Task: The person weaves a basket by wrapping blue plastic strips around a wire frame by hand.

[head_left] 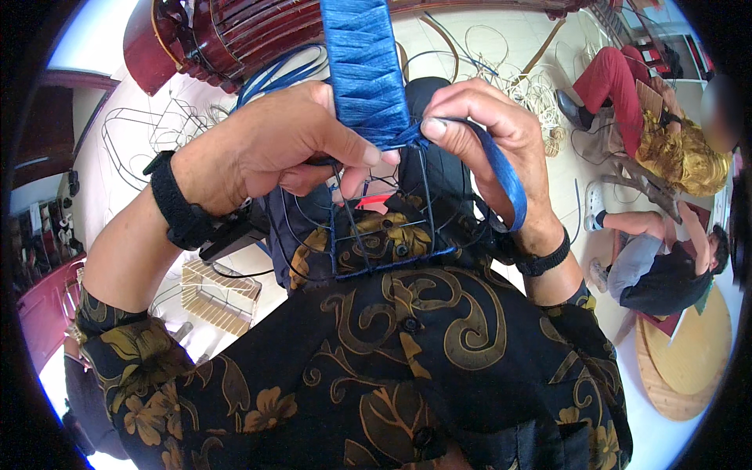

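Between my hands stands a wire frame (pixel 395 264) whose far part is covered by a tightly woven blue band (pixel 364 63). The near part shows bare dark wires, with a blue-wrapped bar close to my shirt. My left hand (pixel 270 141) is closed on the band's left edge, thumb and fingertips at its lower end. At the lower right corner of the weave, my right hand (pixel 501 133) pinches a flat blue strip (pixel 507 180) between thumb and forefinger. The strip's loose length loops down beside that palm. My left fingers partly hide the wires.
Dark red wooden furniture (pixel 258 39) stands beyond my hands. Blue strands (pixel 286 70) and tangled pale strands (pixel 540 110) lie on the floor, with loose dark wires (pixel 145 141) at left. Two people (pixel 681 149) (pixel 666 266) sit at right, near a round wooden board (pixel 689 352).
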Available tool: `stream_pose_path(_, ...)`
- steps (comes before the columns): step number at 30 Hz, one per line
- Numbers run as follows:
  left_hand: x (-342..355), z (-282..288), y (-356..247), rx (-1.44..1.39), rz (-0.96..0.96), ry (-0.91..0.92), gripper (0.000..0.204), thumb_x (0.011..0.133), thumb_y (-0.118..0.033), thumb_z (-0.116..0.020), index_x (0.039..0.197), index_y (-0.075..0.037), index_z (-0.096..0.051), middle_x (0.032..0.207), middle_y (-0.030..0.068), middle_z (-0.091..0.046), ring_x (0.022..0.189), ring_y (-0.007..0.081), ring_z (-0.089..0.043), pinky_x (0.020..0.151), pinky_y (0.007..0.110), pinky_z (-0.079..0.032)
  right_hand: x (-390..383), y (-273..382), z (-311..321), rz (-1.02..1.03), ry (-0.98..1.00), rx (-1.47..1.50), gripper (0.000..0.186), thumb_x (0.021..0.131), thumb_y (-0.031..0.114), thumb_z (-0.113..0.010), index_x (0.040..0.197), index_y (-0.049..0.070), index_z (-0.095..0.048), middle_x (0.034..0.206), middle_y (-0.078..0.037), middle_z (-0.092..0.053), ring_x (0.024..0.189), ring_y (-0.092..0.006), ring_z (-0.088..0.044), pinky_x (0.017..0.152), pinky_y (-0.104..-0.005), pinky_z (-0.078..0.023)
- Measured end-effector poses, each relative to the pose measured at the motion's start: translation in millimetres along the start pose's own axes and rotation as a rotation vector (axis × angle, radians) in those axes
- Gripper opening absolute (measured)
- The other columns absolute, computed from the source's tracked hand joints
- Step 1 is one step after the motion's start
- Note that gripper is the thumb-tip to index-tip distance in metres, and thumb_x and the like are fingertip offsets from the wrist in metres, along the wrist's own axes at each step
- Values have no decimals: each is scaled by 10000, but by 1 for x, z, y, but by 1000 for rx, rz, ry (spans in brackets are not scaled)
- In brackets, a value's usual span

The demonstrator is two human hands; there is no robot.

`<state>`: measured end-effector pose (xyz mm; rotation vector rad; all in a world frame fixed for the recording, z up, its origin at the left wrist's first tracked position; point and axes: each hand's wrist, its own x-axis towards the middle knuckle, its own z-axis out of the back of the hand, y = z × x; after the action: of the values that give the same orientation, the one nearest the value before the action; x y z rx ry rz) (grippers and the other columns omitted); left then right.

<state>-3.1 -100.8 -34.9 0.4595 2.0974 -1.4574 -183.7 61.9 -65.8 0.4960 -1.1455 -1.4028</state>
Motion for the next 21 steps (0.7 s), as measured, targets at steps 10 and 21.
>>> stream_pose_path(10, 5, 4, 1, 45, 37, -16, 190, 872, -174, -704, 1009, -43, -692, 639, 63, -643, 393, 57, -410, 372, 206, -236, 8, 8, 7, 147, 28, -191, 76, 826, 99, -774, 885, 61, -742, 907, -68, -712, 851, -219, -658, 772, -337, -505)
stream_pose_path(21, 2, 1, 2, -28, -45, -41, 174, 856, -124, -734, 1003, -60, -668, 627, 31, -595, 437, 54, -443, 385, 192, -244, -19, 20, 12, 598, 80, -514, 194, 702, 154, -746, 874, 67, -767, 952, -2, -729, 865, -197, -613, 766, -396, -431)
